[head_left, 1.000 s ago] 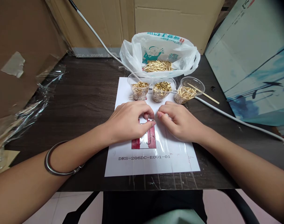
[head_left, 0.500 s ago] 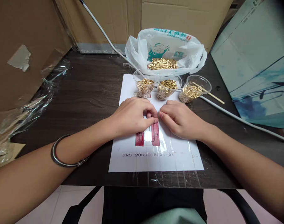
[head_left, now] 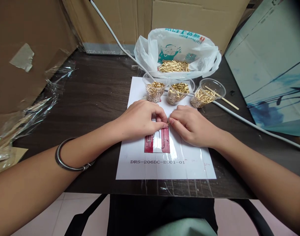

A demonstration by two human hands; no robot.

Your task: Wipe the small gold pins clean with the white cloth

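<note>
My left hand (head_left: 146,119) lies over the upper part of a red and white patterned plate (head_left: 165,142), its thumb and forefinger pinched at the plate's right edge. A tiny gold-coloured pin (head_left: 167,122) shows at those fingertips, mostly hidden. Just to the right, my right hand (head_left: 189,126) is curled closed, thumb against forefinger, almost touching the left fingertips. What its pinch holds, if anything, is too small to make out. The plate rests on a white sheet (head_left: 130,170) printed DRS-206DC-E001-01.
Behind my hands stand three clear plastic cups of small gold-coloured pins: left (head_left: 155,93), middle (head_left: 176,95) and right (head_left: 201,98). A white plastic bag (head_left: 145,52) holds longer pins. A wooden stick (head_left: 230,104) leans from the right cup. A white cable (head_left: 260,128) crosses the dark table (head_left: 91,85).
The view has shifted slightly. Both hands stay pinched together at the plate's right edge, with only a slight movement of the fingertips.
</note>
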